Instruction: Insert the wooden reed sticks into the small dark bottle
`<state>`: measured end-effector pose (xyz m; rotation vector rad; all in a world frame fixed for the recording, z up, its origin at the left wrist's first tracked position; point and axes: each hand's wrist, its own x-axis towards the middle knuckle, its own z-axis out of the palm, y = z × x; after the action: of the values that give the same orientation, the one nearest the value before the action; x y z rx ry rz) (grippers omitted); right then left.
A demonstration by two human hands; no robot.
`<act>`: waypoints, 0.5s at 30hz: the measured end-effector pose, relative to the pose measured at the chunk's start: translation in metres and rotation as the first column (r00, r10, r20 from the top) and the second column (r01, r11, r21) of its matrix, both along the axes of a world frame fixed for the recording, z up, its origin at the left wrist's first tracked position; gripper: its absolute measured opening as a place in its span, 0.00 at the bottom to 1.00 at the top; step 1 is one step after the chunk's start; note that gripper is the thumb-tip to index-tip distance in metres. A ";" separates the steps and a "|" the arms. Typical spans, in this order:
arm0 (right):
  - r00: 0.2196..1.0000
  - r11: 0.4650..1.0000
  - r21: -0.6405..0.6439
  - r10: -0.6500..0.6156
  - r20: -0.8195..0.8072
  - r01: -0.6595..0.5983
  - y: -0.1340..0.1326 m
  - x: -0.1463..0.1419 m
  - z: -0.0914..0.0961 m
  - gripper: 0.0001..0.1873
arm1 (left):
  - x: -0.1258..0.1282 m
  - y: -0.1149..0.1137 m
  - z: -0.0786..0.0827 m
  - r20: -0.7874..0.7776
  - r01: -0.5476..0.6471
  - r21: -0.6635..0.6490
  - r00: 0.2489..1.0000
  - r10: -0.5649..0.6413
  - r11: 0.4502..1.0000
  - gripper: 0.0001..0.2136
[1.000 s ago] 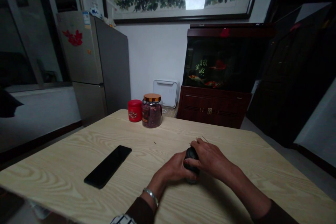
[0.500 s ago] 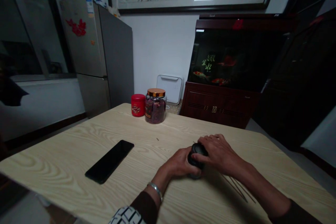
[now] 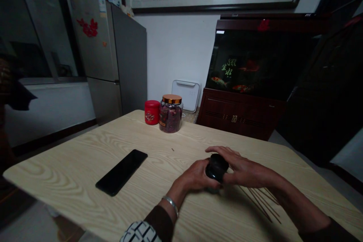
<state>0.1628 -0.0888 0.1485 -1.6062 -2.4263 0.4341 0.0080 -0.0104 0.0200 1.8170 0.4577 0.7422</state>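
Observation:
My left hand [image 3: 195,176] is wrapped round the side of a small dark jar [image 3: 217,168] with a glossy black round top. The jar's lower part is mostly hidden by my fingers. Around the far and right sides of that top, my right hand [image 3: 241,166] arches with fingers stretched and spread. Its thumb is close to the near right edge; whether it touches I cannot tell. Several thin brown sticks [image 3: 262,204] lie on the table beneath my right wrist and forearm, partly covered by them.
A black phone [image 3: 121,172] lies on the wooden table [image 3: 70,151], left of my hands. Toward the far edge stand a red canister [image 3: 152,112] and a copper-lidded jar of dried flowers [image 3: 170,117]. One tiny stick piece [image 3: 172,149] lies mid-table. Behind are a fridge and fish tank.
My right hand's fingers have loosened from the black top and stretched out, showing more of it. More sticks show under the right forearm. The view has shifted slightly.

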 end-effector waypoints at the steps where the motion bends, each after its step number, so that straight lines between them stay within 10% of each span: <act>1: 0.999 1.000 -0.022 0.011 -0.036 -0.012 0.000 0.000 0.001 0.43 | 0.000 0.000 0.000 0.018 0.015 -0.005 1.000 -0.015 1.000 0.25; 8: 0.961 0.968 0.170 -0.214 0.175 0.185 0.001 -0.003 -0.005 0.22 | 0.001 0.001 -0.003 -0.001 -0.016 -0.028 1.000 0.016 0.999 0.26; 12: 0.991 0.996 0.030 -0.085 0.102 0.083 0.000 0.001 -0.002 0.49 | 0.000 0.000 -0.001 -0.001 -0.033 0.034 0.999 0.033 0.999 0.27; 15: 0.980 0.987 0.059 -0.156 0.128 0.149 0.002 0.002 -0.004 0.44 | -0.001 -0.001 0.002 -0.034 -0.037 0.033 0.999 0.038 0.999 0.28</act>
<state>0.1647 -0.0872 0.1446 -1.8374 -2.3619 0.2483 0.0067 -0.0112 0.0217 1.8578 0.5057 0.7487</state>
